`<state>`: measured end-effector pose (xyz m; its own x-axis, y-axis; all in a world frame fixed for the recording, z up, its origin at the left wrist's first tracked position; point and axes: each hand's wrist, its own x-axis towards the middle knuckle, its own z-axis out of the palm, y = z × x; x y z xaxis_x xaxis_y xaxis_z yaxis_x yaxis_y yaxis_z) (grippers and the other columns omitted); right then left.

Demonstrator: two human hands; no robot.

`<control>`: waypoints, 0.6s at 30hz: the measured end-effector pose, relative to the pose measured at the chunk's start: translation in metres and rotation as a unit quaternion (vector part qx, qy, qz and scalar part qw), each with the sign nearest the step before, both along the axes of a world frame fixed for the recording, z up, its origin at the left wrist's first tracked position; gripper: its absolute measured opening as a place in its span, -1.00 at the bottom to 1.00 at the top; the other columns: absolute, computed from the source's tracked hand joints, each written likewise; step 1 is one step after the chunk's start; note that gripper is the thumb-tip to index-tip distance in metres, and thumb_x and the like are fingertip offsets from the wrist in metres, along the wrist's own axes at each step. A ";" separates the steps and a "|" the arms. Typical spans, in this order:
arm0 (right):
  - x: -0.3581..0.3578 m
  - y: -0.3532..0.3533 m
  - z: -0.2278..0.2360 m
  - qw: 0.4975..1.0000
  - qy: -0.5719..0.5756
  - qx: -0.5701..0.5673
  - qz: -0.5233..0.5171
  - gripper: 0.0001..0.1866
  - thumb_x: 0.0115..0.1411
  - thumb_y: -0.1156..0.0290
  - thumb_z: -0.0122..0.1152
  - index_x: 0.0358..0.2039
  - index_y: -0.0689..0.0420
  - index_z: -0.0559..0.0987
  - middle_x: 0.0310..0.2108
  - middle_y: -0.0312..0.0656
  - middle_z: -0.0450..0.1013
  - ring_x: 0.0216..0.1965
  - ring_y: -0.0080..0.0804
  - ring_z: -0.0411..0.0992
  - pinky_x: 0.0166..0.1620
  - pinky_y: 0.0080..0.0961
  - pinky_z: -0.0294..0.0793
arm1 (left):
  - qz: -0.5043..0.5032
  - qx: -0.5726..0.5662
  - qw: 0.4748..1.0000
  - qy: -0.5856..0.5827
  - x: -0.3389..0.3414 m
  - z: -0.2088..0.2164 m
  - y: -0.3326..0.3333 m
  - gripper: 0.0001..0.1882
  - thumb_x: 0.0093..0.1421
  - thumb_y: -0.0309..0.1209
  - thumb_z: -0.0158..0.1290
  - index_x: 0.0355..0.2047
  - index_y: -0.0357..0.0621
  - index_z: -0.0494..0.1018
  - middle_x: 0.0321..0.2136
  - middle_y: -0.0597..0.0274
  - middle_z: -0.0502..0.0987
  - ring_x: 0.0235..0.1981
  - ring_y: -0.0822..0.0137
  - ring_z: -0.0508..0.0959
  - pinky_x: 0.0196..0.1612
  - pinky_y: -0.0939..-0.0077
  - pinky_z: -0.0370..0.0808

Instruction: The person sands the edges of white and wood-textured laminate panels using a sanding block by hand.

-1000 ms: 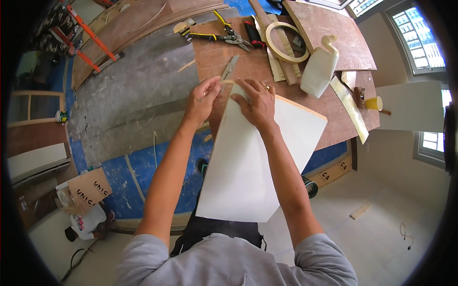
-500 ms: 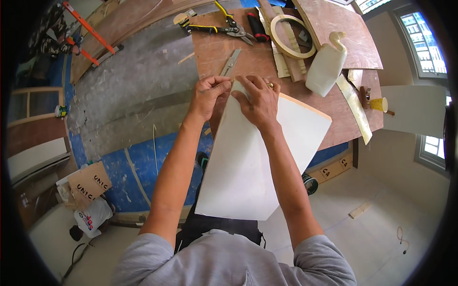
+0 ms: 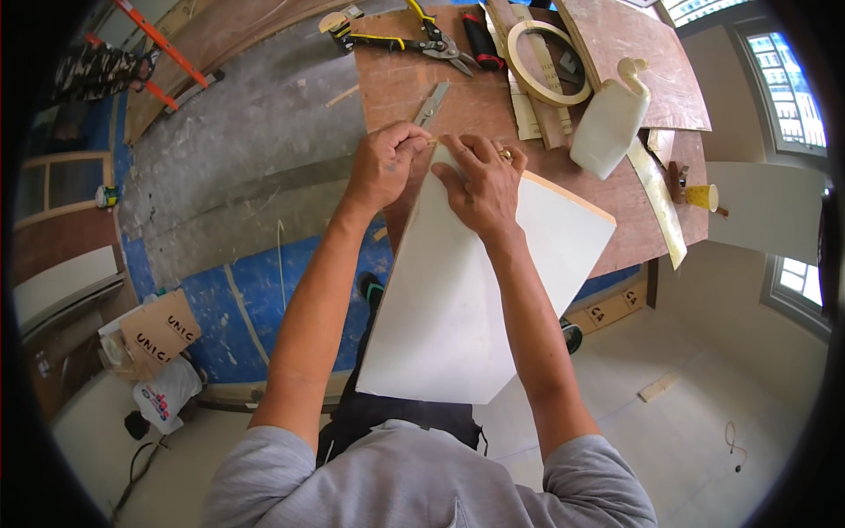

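A white board (image 3: 440, 308) with a wood-coloured edge lies partly on the brown plywood worktop and reaches back toward my body. My right hand (image 3: 482, 180) grips its far corner, fingers bent over the edge and thumb on the white face. Just left of that corner, my left hand (image 3: 385, 167) is closed in a pinch. A small tan bit shows at its fingertips, too small to name. Beyond the left hand, a grey utility knife (image 3: 431, 104) lies on the worktop, touched by neither hand.
Yellow-and-black snips (image 3: 437, 46), a red-and-black handle (image 3: 481, 40), a tape roll (image 3: 519, 79) and a white bottle (image 3: 607, 128) lie on the plywood worktop (image 3: 387, 79). A yellow cup (image 3: 701, 196) is at the right. An orange ladder (image 3: 163, 44) and a person in camouflage (image 3: 92, 75) are far left.
My left hand has drawn slightly away from the board's corner and turned, showing more of its back. My right hand keeps its grip. The whole view has shifted a little.
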<state>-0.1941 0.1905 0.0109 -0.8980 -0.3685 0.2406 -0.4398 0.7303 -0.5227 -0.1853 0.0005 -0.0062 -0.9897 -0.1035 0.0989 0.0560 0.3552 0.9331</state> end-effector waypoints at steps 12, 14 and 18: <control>0.001 0.000 0.002 1.000 -0.003 0.005 0.001 -0.58 0.21 0.16 0.42 0.09 -0.11 0.66 0.00 -0.24 0.59 0.07 -0.17 0.51 0.23 0.00 0.09 | 0.020 -0.021 0.998 0.048 -0.004 -0.005 0.002 -0.92 0.36 -0.52 0.16 -0.22 -0.27 0.63 -0.42 0.14 0.67 -0.43 0.39 0.61 -0.31 0.46 0.55; 0.001 0.000 0.001 1.000 -0.005 0.009 -0.002 -0.58 0.22 0.16 0.42 0.09 -0.12 0.66 0.00 -0.24 0.58 0.09 -0.13 0.50 0.24 0.00 0.09 | 0.019 -0.046 0.996 0.076 -0.006 -0.006 0.001 -0.92 0.36 -0.53 0.16 -0.21 -0.27 0.63 -0.40 0.14 0.68 -0.40 0.39 0.62 -0.30 0.47 0.55; 0.001 -0.001 0.001 1.000 -0.019 0.008 -0.005 -0.55 0.22 0.12 0.42 0.11 -0.12 0.64 0.02 -0.22 0.58 0.14 -0.06 0.47 0.24 0.00 0.09 | 0.069 0.106 0.992 0.018 -0.009 -0.016 -0.014 -0.83 0.31 -0.45 0.22 -0.12 -0.24 0.61 -0.28 0.04 0.68 -0.28 0.21 0.64 -0.19 0.38 0.58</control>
<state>-0.1928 0.1898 0.0120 -0.9099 -0.3630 0.2007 -0.4126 0.7426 -0.5276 -0.1938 -0.0132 -0.0219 -0.9606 -0.2607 0.0961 0.0559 0.1574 0.9860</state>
